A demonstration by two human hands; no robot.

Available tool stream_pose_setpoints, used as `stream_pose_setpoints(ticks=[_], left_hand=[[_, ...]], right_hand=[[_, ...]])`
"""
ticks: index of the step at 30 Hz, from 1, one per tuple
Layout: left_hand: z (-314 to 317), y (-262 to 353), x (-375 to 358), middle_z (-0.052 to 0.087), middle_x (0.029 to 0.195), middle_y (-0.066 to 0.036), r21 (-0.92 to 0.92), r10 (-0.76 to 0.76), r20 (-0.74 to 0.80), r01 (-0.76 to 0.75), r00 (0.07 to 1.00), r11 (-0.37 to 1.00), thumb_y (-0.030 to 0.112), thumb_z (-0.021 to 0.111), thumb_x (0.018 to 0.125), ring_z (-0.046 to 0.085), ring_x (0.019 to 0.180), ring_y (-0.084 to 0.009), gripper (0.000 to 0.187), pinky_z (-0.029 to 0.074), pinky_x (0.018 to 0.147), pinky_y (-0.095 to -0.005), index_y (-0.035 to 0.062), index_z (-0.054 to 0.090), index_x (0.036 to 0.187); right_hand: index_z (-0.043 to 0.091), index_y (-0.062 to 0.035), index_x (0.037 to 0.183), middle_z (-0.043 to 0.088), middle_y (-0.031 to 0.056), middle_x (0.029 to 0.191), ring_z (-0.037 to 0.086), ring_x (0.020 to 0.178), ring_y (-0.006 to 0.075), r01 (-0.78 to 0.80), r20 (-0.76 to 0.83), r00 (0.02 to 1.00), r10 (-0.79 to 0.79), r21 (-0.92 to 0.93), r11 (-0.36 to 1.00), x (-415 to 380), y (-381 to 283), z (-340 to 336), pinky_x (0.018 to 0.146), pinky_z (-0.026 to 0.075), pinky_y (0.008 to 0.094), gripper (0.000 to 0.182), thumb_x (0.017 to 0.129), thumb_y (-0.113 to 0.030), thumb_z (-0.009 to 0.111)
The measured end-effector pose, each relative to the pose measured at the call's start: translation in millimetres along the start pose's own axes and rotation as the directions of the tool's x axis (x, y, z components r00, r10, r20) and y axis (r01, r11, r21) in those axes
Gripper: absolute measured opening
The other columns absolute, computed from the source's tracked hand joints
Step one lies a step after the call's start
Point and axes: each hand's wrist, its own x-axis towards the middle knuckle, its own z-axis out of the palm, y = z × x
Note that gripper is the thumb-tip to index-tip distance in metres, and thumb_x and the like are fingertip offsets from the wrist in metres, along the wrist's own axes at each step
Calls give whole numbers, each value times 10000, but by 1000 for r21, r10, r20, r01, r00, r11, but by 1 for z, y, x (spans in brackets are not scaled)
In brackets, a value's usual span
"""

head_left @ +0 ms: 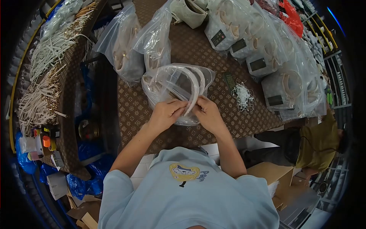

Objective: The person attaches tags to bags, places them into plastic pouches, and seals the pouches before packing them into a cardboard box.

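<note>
In front of me a pale handbag (152, 91) lies on the patterned table, wrapped in a clear plastic bag (175, 78). Its two curved white handles (195, 82) arch toward me. My left hand (167, 113) is closed in a pinch beside the near end of the handles; what its fingertips hold is too small to make out. The fingers of my right hand (208, 114) curl around the handle's near end from the other side. Both hands are close together, with fingertips almost meeting.
White strings (243, 96) and a dark tag card (229, 81) lie to the right. Bagged handbags (263, 63) line the right edge; more bagged ones (127, 63) stand behind. Straps (49, 68) heap on a left-hand rack. Another person (316, 143) is at right, near a cardboard box (272, 173).
</note>
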Motion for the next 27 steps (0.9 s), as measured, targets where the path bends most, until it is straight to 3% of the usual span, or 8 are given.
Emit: stream_pose_setpoints(ticks=[3, 7, 10, 12, 17, 21, 23, 27], left_hand=[[0, 5, -1, 616, 761, -104, 63, -39, -32, 41, 999, 997, 29, 644, 744, 618, 702, -269, 153, 495, 599, -331, 49, 652, 896], [-28, 30, -11, 602, 753, -92, 149, -28, -171, 54, 985, 987, 42, 670, 717, 605, 694, -266, 120, 490, 597, -346, 55, 639, 832], [-35, 39, -24, 598, 793, -80, 272, 45, -212, 15, 976, 962, 33, 684, 694, 585, 715, -270, 142, 490, 641, -353, 57, 637, 826], [-27, 33, -32, 593, 827, -69, 216, 19, -226, 31, 974, 976, 13, 683, 686, 564, 741, -276, 158, 480, 683, -368, 63, 637, 829], [-31, 35, -35, 592, 825, -69, 263, 81, -244, -14, 966, 965, 52, 667, 725, 556, 771, -262, 115, 435, 754, -402, 67, 632, 833], [-35, 64, -29, 594, 810, -58, 309, 64, -236, 13, 970, 951, 122, 652, 771, 551, 786, -243, 87, 387, 763, -369, 66, 632, 834], [-32, 68, -27, 595, 803, -53, 218, -12, -240, 65, 971, 974, 133, 650, 780, 552, 777, -239, 89, 379, 751, -349, 64, 631, 832], [-27, 74, -23, 599, 786, -54, 97, -164, -246, 193, 955, 976, 136, 646, 798, 554, 747, -228, 87, 386, 718, -332, 54, 629, 822]], right_hand=[[619, 14, 1004, 581, 82, 1033, 595, 840, 134, -202, 111, 974, 198, 28, 979, -3, -12, -5, 592, 495, 229, 188, 851, -17, 513], [570, 8, 1104, 543, 77, 1118, 589, 886, 132, -47, 106, 993, 43, 34, 998, -34, -33, -22, 599, 510, 204, 239, 878, -33, 504], [495, -10, 1214, 501, 109, 1202, 587, 939, 148, -269, 198, 953, 231, 191, 944, -54, -52, -21, 639, 522, 223, 338, 876, -14, 509], [439, -33, 1279, 476, 136, 1249, 583, 998, 164, 114, 86, 990, -111, -41, 993, -59, -48, 0, 655, 525, 241, 428, 861, 23, 513], [599, -50, 1101, 587, 151, 1088, 648, 718, 269, 265, -112, 945, -306, -285, 921, -49, -64, -21, 629, 519, 295, 317, 789, -1, 631], [623, -58, 1062, 610, 125, 1036, 637, 689, 229, 139, 114, 983, -144, 46, 989, -19, -76, -18, 598, 510, 289, 299, 769, -6, 660], [648, -31, 1014, 642, 102, 944, 618, 712, 136, 387, 168, 903, -396, 88, 918, -4, -53, -7, 592, 481, 242, 281, 741, 27, 677], [652, -30, 967, 648, 82, 833, 611, 696, 142, 453, 207, 868, -452, 47, 890, 9, -40, -13, 583, 464, 237, 228, 747, 18, 682]])
